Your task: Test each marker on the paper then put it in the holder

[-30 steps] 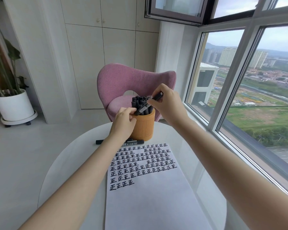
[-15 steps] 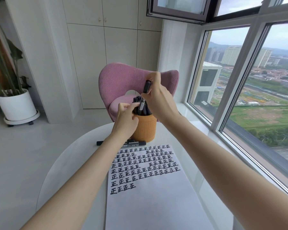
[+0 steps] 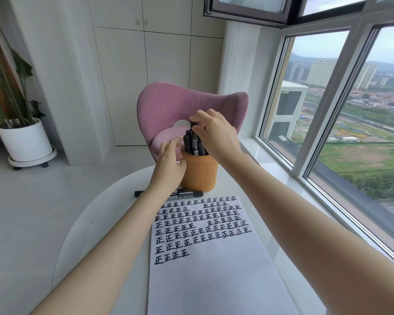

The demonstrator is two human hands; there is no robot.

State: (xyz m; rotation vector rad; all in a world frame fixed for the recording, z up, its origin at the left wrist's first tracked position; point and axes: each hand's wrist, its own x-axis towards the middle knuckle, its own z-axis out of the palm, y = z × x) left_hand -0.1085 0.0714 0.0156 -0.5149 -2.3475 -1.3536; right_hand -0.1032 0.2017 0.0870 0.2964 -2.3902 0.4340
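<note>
Right hand (image 3: pixel 216 138) fingers pinch upright marker (image 3: pixel 194 142) near top, in holder (image 3: pixel 200 176); left hand (image 3: pixel 168 162) fingers loose against rim. Marker likely light, stiff, slick; grip upper barrel.

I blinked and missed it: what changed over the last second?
The right hand turned the black marker from slanted to upright and lowered it among the others in the orange ribbed holder; it still pinches the top. The left hand stayed at the holder's rim. The spare black marker lying on the round white table and the white sheet of paper did not move.
</note>
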